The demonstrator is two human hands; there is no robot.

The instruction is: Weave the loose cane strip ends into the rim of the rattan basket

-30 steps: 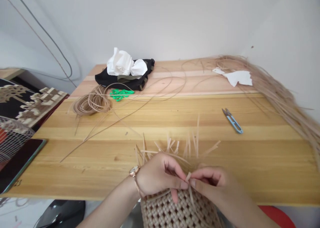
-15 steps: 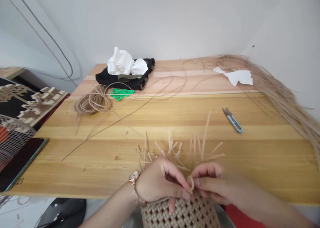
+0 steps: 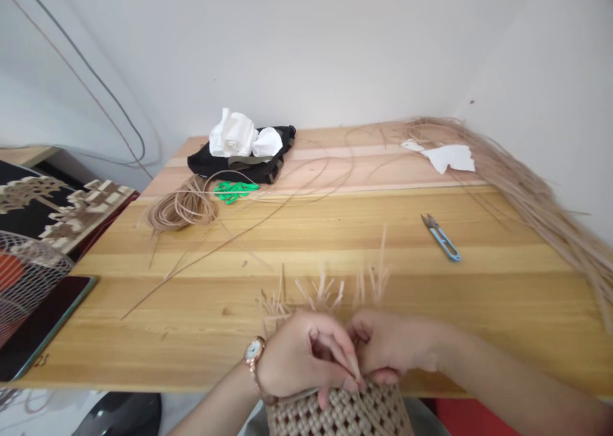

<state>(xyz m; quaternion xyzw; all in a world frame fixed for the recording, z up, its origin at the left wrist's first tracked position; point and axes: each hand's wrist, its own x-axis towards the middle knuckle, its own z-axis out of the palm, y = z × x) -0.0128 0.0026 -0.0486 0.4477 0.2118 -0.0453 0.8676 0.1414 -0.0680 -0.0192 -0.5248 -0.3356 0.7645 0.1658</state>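
Note:
A woven basket [image 3: 330, 417] of tan strands lies at the table's front edge, with loose strand ends [image 3: 318, 289] sticking up behind it. My left hand [image 3: 306, 353], with a watch [image 3: 253, 350] on its wrist, is closed, pinching a tan strand between thumb and forefinger at the basket's upper edge. Right beside it, my right hand [image 3: 397, 343] is closed too, its fingers curled down against the same edge. What its fingertips hold is hidden behind the knuckles.
Thread snips [image 3: 440, 238] lie to the right on the wooden table [image 3: 191, 334]. A coil of strands [image 3: 182, 206], green cord [image 3: 234, 191] and a black bag [image 3: 230, 165] sit at back left. Long strands [image 3: 527, 180] run along the right side. A phone [image 3: 48, 324] lies far left.
The small strand loop that stood up between my hands is no longer visible. My right hand has moved left and turned, its knuckles now against my left hand. The view has tilted slightly up.

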